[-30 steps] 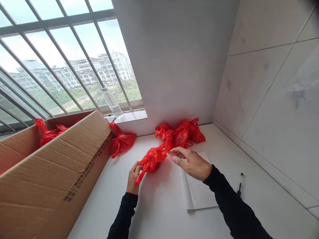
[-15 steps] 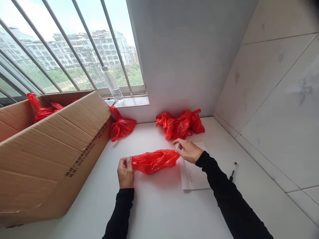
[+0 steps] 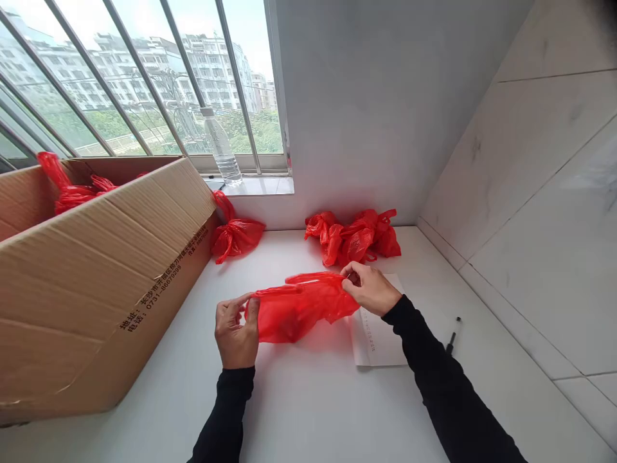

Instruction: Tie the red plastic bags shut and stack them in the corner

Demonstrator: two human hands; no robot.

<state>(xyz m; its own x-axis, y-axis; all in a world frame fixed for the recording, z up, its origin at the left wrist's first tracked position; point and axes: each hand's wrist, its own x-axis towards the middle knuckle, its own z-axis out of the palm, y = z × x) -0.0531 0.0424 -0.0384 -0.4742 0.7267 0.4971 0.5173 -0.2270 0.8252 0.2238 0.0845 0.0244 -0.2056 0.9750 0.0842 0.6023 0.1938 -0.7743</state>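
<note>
Pinched grip at each end: left hand and right hand hold a red plastic bag spread between them, just above the white table. Beside the right wrist lies a paper sheet, with a pen farther right. Knotted red bags sit by the wall, and a cardboard box stands at left.

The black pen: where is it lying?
Head view, right side: the black pen lies on the white counter, just right of the paper sheet.
</note>
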